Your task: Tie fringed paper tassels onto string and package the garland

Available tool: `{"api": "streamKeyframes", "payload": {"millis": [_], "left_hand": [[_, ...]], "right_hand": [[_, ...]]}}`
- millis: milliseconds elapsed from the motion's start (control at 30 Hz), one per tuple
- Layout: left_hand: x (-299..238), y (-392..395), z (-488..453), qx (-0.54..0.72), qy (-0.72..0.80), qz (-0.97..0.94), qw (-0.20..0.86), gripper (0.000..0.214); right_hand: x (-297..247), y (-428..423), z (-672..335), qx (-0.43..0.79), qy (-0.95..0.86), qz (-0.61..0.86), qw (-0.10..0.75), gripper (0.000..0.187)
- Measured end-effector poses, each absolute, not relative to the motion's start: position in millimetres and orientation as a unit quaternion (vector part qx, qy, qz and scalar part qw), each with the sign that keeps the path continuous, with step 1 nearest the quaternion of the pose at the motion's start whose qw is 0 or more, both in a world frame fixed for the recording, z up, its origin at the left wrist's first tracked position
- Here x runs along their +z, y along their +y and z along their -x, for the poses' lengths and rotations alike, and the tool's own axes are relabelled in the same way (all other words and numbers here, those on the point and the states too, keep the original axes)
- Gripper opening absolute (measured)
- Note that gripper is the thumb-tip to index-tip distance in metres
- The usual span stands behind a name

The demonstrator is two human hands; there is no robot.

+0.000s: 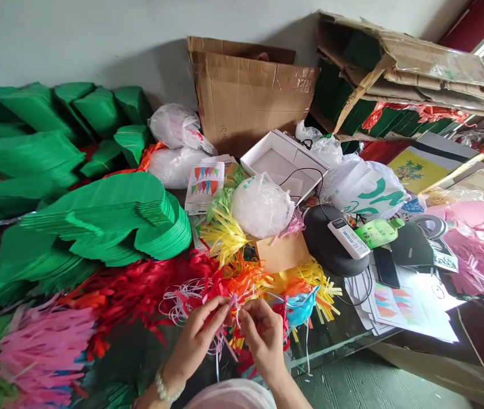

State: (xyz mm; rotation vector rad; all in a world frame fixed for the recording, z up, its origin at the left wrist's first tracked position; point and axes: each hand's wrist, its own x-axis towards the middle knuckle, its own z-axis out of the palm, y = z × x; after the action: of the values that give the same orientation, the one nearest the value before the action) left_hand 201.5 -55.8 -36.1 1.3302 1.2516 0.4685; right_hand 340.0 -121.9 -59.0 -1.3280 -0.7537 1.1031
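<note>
My left hand (197, 335) and my right hand (263, 335) meet at the near edge of the table, fingers pinched together on thin pale ribbon strands (234, 309). A bead bracelet sits on my left wrist. Just beyond my fingers lies a tangle of red, orange and yellow paper tassels (242, 278). A blue tassel piece (301, 307) lies right of my right hand. What exactly the fingertips grip beyond the strands is too small to tell.
Stacks of green cut paper (109, 218) fill the left. Pink fringe (41, 352) lies at the near left. Cardboard boxes (246, 96), white plastic bags (261, 204), a white remote (348, 238), a phone (386, 267) and printed sheets (399, 307) crowd the middle and right.
</note>
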Motion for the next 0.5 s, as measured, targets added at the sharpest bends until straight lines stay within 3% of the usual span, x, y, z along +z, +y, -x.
{"api": "streamKeyframes", "payload": {"millis": [133, 500], "left_hand": [[-39, -61, -209, 0.212, 0.532, -0.486, 0.66, 0.044], [-37, -67, -212, 0.213, 0.511, -0.545, 0.63, 0.039]], "right_hand": [[-58, -119, -342, 0.557, -0.2, 0.494, 0.637, 0.033], [-58, -115, -343, 0.534, -0.198, 0.508, 0.647, 0.03]]}}
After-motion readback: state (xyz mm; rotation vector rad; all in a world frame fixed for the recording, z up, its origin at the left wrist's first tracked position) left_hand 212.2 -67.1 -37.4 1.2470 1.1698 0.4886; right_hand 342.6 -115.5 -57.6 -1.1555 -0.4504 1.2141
